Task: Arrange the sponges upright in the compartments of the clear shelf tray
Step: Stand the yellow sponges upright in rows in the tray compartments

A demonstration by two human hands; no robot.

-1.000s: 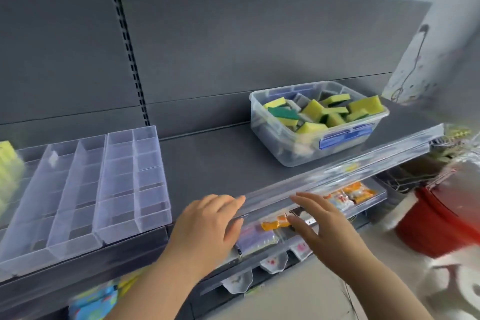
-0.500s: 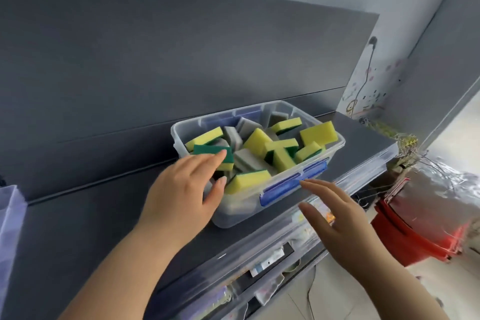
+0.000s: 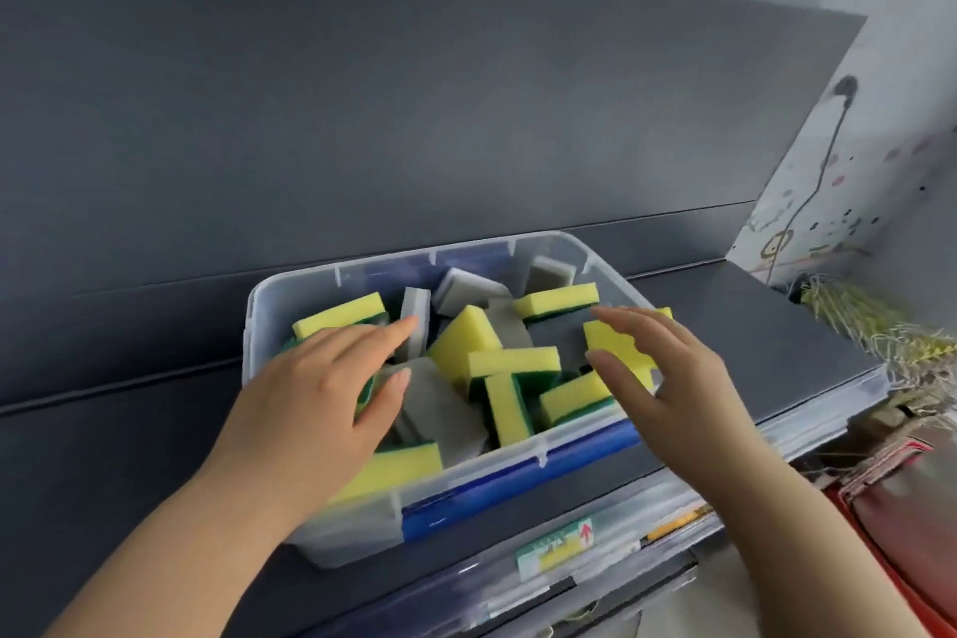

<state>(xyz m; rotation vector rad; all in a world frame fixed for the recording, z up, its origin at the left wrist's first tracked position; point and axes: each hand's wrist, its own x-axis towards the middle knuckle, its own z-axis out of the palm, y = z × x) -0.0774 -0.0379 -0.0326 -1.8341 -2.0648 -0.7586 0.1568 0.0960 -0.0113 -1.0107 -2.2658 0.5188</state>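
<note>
Many sponges [image 3: 512, 363], yellow-green and grey, lay jumbled in clear storage bin [image 3: 352, 534] on dark shelf [image 3: 129, 430]. Compartment tray was not in view. My left hand [image 3: 316, 394] rested on sponges at bin's left side, fingers straight, gripping nothing. My right hand [image 3: 657, 378] hovered over right side, fingers spread, empty. Step, as I judged: picking. Next move needed fingers closing on one sponge.
</note>
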